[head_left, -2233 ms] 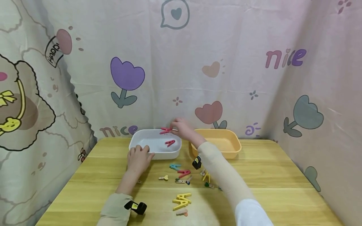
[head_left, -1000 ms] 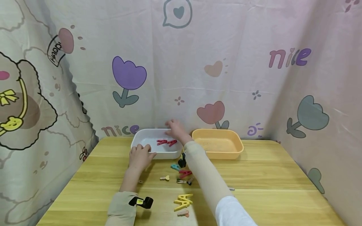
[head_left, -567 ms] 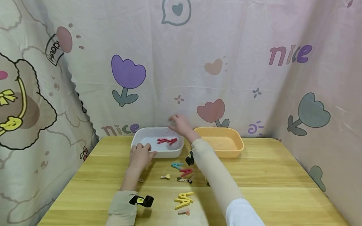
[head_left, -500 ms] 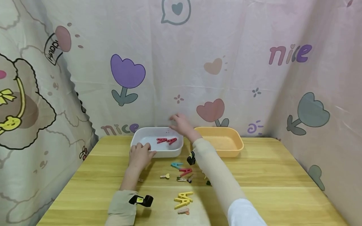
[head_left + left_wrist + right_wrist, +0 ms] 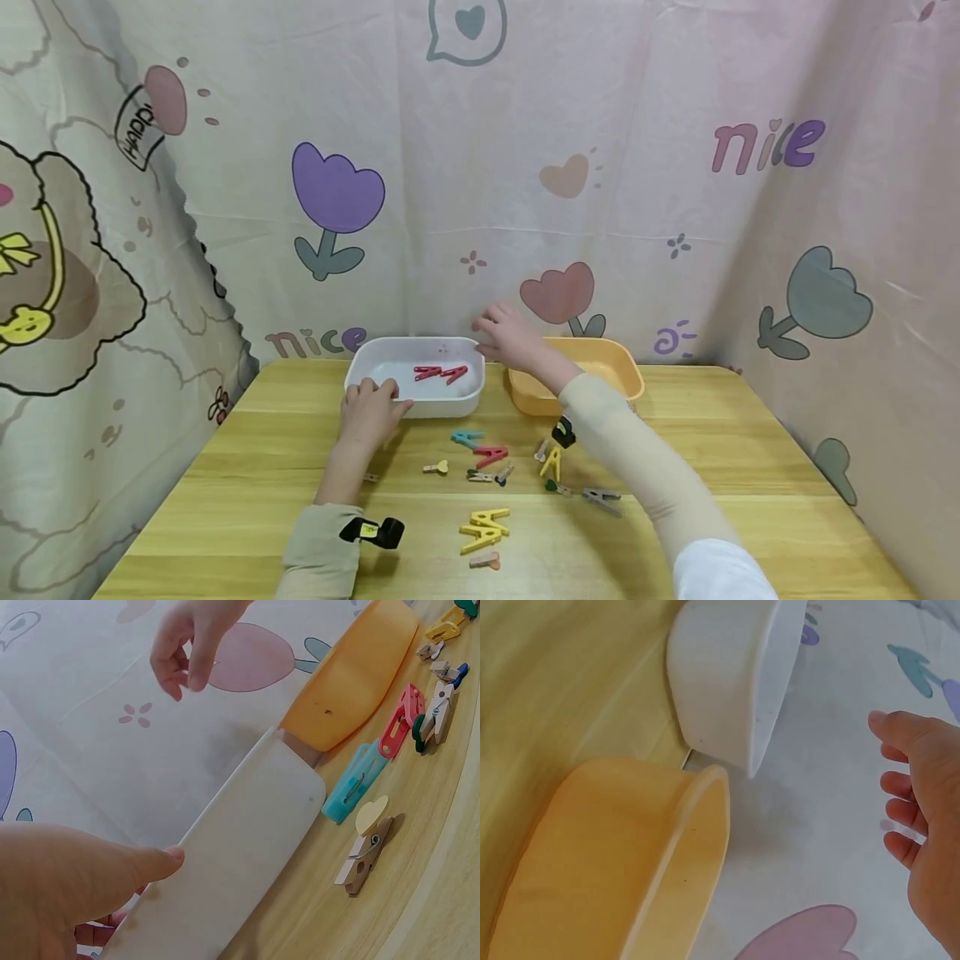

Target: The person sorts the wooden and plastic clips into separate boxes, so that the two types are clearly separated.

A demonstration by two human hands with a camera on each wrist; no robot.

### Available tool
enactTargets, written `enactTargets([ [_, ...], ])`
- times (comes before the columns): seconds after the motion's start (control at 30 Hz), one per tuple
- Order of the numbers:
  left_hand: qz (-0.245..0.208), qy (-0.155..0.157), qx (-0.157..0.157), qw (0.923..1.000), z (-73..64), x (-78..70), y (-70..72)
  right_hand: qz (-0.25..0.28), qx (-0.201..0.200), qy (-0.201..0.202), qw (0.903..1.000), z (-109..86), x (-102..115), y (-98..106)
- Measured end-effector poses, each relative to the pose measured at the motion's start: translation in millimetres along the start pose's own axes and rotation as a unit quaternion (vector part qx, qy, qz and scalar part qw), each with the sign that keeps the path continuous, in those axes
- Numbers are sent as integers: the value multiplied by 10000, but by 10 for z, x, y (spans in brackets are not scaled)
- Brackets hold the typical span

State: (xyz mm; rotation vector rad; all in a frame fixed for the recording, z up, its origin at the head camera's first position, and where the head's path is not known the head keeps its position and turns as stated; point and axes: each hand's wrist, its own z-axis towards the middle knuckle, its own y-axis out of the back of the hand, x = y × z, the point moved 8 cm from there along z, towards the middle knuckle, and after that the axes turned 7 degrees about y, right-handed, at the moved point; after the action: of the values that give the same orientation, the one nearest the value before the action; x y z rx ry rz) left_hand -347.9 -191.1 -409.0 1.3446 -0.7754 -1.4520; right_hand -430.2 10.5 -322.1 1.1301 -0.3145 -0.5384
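Note:
My left hand (image 5: 369,412) grips the near left rim of a white plastic basin (image 5: 442,409); in the left wrist view the thumb (image 5: 161,864) lies over the rim and the other fingers are partly hidden behind the wall. Two red clothespins (image 5: 427,372) lie inside this basin. My right hand (image 5: 513,337) is raised above the gap between the white basin and a yellow basin (image 5: 536,402). Its fingers hang loosely curled with nothing in them, as the right wrist view also shows the hand (image 5: 930,795) apart from both basins.
In front of the basins lie a teal clothespin (image 5: 467,437), a red clothespin (image 5: 491,455), several yellow clothespins (image 5: 483,533), a grey clothespin (image 5: 602,498) and small wooden clips, one with a cream heart (image 5: 441,467). A patterned cloth (image 5: 450,167) hangs behind the table.
The right hand has let go of a red clothespin, which now lies beside the other in the white basin. Empty, that hand has moved right toward the yellow basin. The left hand stays put.

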Motion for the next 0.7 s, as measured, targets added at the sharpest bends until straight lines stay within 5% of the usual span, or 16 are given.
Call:
enactTargets([
  [0.33, 5, 12, -10, 10000, 7, -8, 8, -145, -554, 750, 9955, -420, 283, 325],
  [0.7, 48, -21, -47, 10000, 1, 2, 17, -569, -774, 693, 9930, -984, 209, 535],
])
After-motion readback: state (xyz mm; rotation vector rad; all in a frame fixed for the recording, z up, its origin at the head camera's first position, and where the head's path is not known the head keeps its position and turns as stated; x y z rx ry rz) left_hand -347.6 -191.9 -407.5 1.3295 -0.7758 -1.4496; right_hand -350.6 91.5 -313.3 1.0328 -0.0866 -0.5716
